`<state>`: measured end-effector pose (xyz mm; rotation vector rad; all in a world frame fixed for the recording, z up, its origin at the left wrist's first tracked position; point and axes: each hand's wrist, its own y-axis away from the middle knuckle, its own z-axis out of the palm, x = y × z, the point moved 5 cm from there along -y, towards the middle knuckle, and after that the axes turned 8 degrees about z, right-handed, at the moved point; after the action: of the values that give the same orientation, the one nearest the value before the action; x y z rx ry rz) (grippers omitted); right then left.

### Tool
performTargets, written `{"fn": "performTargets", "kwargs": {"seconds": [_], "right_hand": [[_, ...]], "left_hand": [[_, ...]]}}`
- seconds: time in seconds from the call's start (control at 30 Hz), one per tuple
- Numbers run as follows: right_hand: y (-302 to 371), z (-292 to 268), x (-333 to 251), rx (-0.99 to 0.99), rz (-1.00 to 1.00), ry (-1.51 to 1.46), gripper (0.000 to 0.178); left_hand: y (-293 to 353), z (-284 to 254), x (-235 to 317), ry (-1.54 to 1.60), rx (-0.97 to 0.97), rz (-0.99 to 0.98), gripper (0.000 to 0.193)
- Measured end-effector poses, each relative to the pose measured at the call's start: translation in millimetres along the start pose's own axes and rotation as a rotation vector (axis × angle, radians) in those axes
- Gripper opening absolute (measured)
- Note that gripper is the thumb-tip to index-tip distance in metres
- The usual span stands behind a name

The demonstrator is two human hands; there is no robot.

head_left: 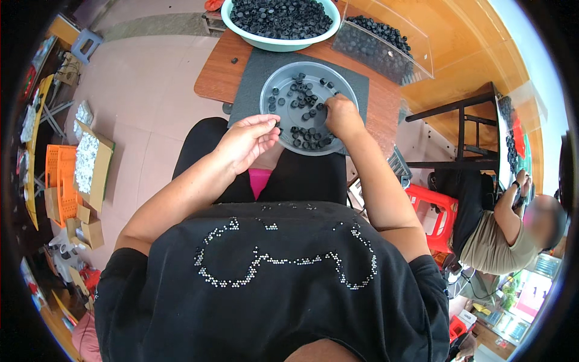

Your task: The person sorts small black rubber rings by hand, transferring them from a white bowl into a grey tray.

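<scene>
A round grey basin (269, 77) stands on a dark mat in front of me, with small black round caps (309, 96) scattered over its bottom. At the basin's near left rim, my left hand (248, 142) is closed in a pinch, thumb against forefinger. A small dark piece that looks like one of the black caps shows at its fingertips. Over the right side of the basin reaches my right hand (344, 117), its fingers curled and pointing down among the caps. One cap lies right beside those fingertips; what they grip is hidden.
Behind the basin, a pale green bowl (283, 43) is heaped with black caps. A clear bin (386, 51) beside it holds more. The dark mat (256, 66) lies on a brown wooden table (217, 75). At right, a person (500, 235) sits near a red stool (443, 217).
</scene>
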<state>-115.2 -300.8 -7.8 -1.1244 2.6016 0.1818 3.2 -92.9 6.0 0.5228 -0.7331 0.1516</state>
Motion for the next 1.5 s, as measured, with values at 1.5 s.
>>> {"fn": "performTargets", "kwargs": {"seconds": [1.5], "right_hand": [[85, -50, -87, -0.28, 0.098, -1.149, 0.009]], "left_hand": [[28, 40, 11, -0.747, -0.075, 0.377, 0.025]]}}
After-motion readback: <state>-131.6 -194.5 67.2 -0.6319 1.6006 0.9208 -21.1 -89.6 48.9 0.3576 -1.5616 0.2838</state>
